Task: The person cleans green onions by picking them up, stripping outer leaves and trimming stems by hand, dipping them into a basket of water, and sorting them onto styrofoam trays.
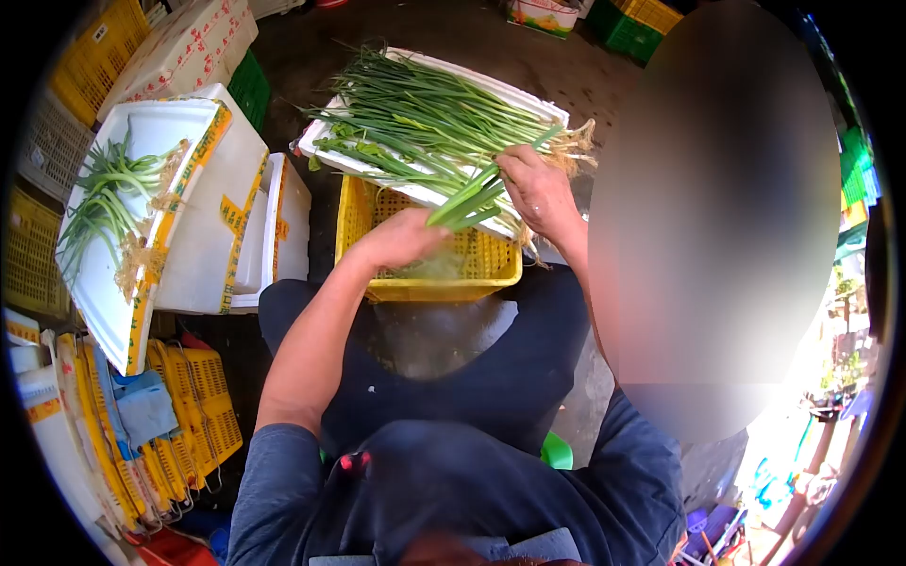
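Note:
Long green onions [425, 104] with pale roots lie in a white foam tray [439, 64], which rests over the far part of a yellow crate [444, 288]. Above the crate, a few green stalks [467, 203] stretch between my two hands. My right hand [538, 189] pinches them near the root side of the pile. On the other side, my left hand [406, 238] has its fingers curled at the lower leafy end of the same stalks; its fingertips are somewhat blurred.
More green onions [113, 193] lie on a white foam lid [90, 283] at the left, beside stacked foam boxes [203, 250]. Yellow crates [203, 406] stand at the lower left. A blurred oval hides much of the right side.

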A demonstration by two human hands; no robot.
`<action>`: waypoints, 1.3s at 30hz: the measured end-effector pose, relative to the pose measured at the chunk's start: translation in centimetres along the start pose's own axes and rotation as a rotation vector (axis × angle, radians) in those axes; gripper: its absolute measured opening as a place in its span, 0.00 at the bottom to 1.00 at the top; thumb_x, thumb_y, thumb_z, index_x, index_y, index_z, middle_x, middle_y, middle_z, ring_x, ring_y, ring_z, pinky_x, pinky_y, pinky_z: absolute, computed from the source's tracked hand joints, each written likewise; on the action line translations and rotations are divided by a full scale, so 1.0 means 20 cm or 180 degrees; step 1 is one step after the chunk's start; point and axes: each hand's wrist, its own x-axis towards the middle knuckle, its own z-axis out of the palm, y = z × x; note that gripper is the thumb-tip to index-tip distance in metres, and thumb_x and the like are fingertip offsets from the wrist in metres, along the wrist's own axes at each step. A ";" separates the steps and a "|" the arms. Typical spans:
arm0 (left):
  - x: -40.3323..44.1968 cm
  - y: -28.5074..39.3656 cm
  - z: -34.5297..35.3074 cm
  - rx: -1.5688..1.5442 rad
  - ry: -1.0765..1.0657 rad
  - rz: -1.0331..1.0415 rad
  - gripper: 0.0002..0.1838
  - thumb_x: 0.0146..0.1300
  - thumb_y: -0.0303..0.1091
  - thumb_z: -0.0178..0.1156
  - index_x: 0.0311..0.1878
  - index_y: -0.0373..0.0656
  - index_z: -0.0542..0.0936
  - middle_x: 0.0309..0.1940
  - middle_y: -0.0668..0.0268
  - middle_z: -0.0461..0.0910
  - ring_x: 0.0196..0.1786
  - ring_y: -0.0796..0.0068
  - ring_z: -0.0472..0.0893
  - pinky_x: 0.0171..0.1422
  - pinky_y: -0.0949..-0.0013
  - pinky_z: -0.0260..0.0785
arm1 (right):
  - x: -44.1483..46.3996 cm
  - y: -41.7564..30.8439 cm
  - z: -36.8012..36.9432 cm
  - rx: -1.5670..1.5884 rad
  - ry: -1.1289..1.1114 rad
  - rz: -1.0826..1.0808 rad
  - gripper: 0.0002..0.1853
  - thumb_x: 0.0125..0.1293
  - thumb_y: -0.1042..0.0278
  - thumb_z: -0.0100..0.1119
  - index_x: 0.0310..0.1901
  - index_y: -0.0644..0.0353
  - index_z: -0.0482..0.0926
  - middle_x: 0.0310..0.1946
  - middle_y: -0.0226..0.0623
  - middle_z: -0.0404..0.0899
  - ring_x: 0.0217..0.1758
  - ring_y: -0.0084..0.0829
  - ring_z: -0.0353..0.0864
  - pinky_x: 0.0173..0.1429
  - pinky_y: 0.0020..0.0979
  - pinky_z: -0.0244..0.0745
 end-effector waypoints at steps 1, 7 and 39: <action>0.00 0.03 -0.01 0.0107 -0.0008 -0.0006 0.17 0.71 0.39 0.57 0.53 0.34 0.80 0.27 0.65 0.79 0.29 0.71 0.76 0.39 0.64 0.72 | -0.02 0.03 0.01 -0.0121 0.0034 -0.0121 0.12 0.63 0.76 0.59 0.48 0.59 0.80 0.41 0.41 0.79 0.34 0.48 0.83 0.37 0.43 0.79; 0.01 0.16 -0.10 0.0587 -0.0123 0.0084 0.13 0.74 0.39 0.57 0.46 0.38 0.80 0.22 0.72 0.70 0.25 0.80 0.68 0.30 0.70 0.63 | -0.12 0.01 -0.04 -0.0266 0.0443 -0.0093 0.08 0.62 0.75 0.60 0.44 0.58 0.79 0.37 0.41 0.76 0.31 0.48 0.81 0.34 0.44 0.78; -0.23 0.25 -0.09 -0.1053 -0.0300 -0.0433 0.17 0.75 0.43 0.57 0.49 0.37 0.80 0.19 0.76 0.65 0.18 0.86 0.62 0.21 0.79 0.54 | -0.32 -0.09 0.18 0.0890 0.0926 0.1271 0.07 0.68 0.72 0.60 0.46 0.62 0.78 0.38 0.50 0.82 0.41 0.54 0.82 0.45 0.44 0.78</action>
